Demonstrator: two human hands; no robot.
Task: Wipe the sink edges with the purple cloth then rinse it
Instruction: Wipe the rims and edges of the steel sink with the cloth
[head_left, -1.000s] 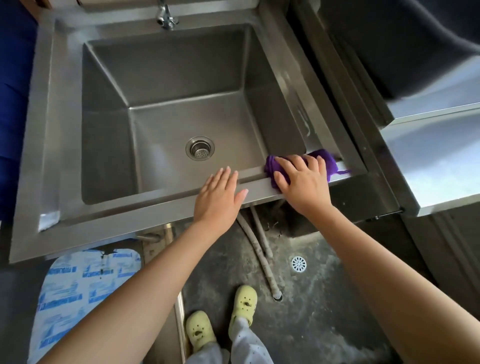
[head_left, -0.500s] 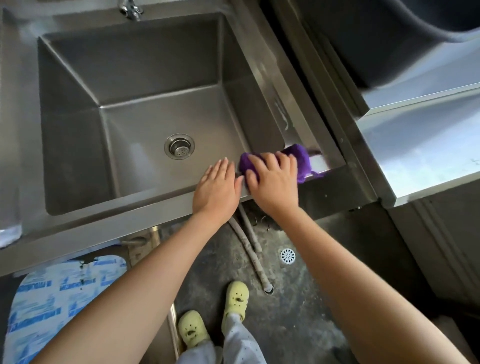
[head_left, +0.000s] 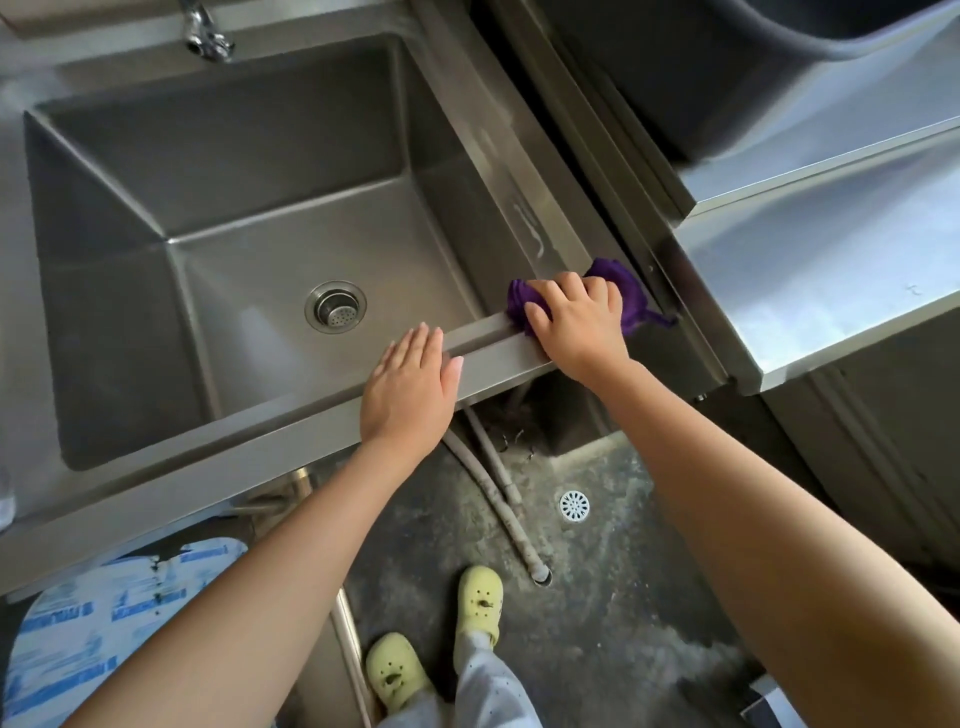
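A bunched purple cloth (head_left: 631, 301) lies on the front right corner of the steel sink's rim (head_left: 488, 345). My right hand (head_left: 579, 327) covers most of it, fingers curled over the bundle and thumb at its left side on the rim. My left hand (head_left: 408, 384) rests flat on the front edge, a short gap left of the cloth, with straight fingers reaching toward the basin. The basin is empty, with a round drain strainer (head_left: 335, 306) in its floor. The faucet (head_left: 205, 31) is at the back and no water runs from it.
A steel counter (head_left: 831, 260) adjoins the sink on the right, with a dark tub (head_left: 779, 52) behind it. Below are grey hoses (head_left: 498, 483), a floor drain (head_left: 574, 505), a blue-and-white printed bag (head_left: 104, 634) and my feet in yellow clogs.
My right hand slid the cloth left along the front rim until it touched my left hand, then back right to the corner. My left hand stayed on the edge.
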